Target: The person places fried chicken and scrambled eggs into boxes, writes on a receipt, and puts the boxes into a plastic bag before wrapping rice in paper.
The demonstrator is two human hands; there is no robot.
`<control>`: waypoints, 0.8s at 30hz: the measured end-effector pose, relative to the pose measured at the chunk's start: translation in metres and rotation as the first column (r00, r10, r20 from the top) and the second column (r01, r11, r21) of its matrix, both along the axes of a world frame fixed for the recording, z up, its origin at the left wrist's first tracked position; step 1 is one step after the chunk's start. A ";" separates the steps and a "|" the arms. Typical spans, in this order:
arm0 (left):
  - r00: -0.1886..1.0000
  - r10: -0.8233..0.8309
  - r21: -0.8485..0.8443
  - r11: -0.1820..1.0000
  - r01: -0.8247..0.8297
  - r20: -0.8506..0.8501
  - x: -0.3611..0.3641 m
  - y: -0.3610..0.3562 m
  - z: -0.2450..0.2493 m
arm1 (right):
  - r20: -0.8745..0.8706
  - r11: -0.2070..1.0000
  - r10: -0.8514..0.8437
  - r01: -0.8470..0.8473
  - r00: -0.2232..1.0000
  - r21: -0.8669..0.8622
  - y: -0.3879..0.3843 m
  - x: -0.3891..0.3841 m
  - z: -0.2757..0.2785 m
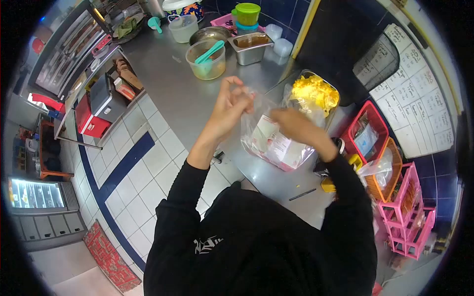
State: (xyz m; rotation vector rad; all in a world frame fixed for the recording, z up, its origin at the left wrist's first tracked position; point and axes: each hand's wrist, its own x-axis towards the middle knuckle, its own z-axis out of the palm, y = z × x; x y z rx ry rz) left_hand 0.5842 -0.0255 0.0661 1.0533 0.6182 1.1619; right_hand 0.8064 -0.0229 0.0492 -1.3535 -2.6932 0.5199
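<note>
A clear plastic bag (250, 126) stands on the steel counter around a white box (266, 129) with pink marks and a printed paper slip (279, 147). My left hand (231, 107) pinches the upper left edge of the bag, with its index finger bent upward. Over the right side of the bag, my right hand (297, 127) is curled with its fingers closed on the plastic, a little blurred. Just behind it sits a metal tray of yellow shredded food (316, 93), partly covered by clear plastic.
Tubs, including one with a turquoise spatula (210, 53), and a steel pan (251, 48) line the counter's back. Red (365, 132) and orange baskets (386, 170) and a pink rack (406, 212) stand at right. A black pen (302, 194) lies near the front edge.
</note>
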 end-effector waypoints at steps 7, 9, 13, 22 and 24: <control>0.989 0.093 0.167 0.983 -0.073 -0.112 0.004 -0.018 0.031 | 0.044 0.893 0.074 -0.046 0.996 -0.447 -0.113 0.092 0.132; 0.991 0.052 0.265 0.964 -0.017 -0.126 0.008 -0.020 0.033 | 0.273 0.917 0.390 -0.347 0.879 -0.195 -0.139 0.076 0.122; 0.858 0.131 0.522 0.835 0.174 -0.496 0.043 -0.039 0.048 | -0.071 0.870 0.132 -0.081 0.989 0.487 -0.107 0.047 0.088; 0.779 0.243 0.477 0.875 0.081 -0.578 0.005 -0.089 -0.056 | -0.510 0.999 0.024 -0.036 0.860 -0.013 -0.077 0.028 0.086; 0.734 0.132 0.314 0.942 0.116 -0.666 0.032 -0.114 -0.104 | -0.567 0.998 0.070 -0.058 0.820 0.040 -0.077 0.009 0.077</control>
